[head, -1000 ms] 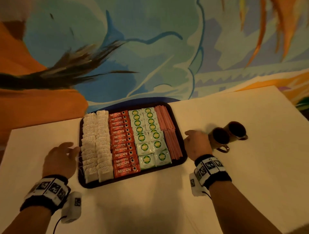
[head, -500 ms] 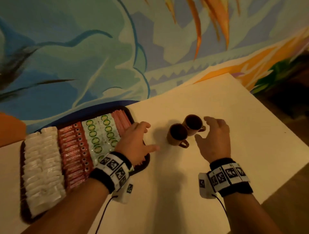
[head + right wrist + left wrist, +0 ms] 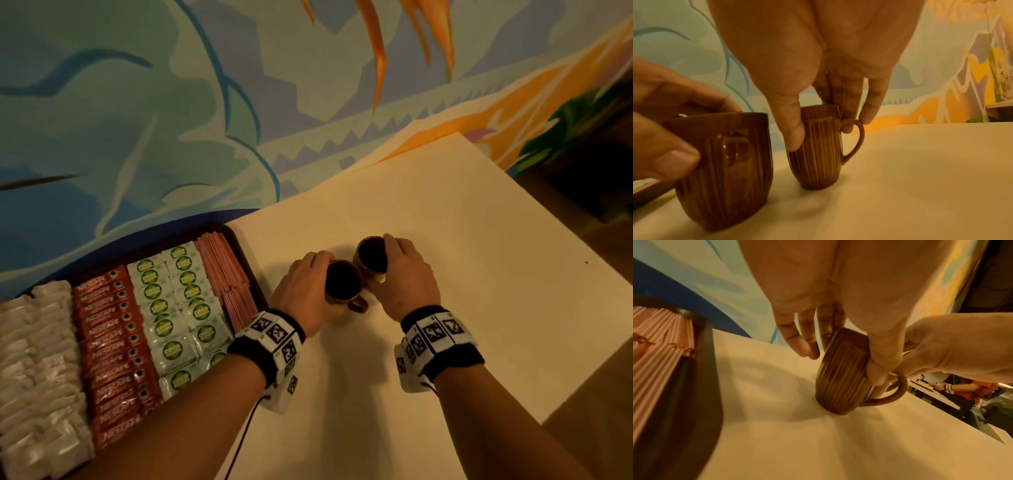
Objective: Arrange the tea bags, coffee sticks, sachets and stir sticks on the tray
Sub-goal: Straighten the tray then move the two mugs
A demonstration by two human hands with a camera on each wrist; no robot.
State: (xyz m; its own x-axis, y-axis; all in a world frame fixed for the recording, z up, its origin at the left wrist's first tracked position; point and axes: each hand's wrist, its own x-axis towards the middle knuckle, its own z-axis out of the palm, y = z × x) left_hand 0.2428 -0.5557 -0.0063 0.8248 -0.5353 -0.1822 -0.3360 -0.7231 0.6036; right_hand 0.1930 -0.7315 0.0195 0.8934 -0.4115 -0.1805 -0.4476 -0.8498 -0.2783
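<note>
The dark tray at the left holds rows of white tea bags, red coffee sticks, green-and-white sachets and pink stir sticks. Two brown ribbed mugs stand on the table just right of it. My left hand grips the nearer mug, thumb and fingers curled round its body. The farther mug is held by my right hand, whose thumb and fingers pinch it by the rim and handle.
The white table stretches right of the mugs to its edge, with wooden floor beyond. A painted wall rises right behind the tray and table. A person in orange stands far off.
My left hand crossed from the tray's left side over to the mugs and took hold of the nearer one. The right hand closed on the farther mug. The view swung right.
</note>
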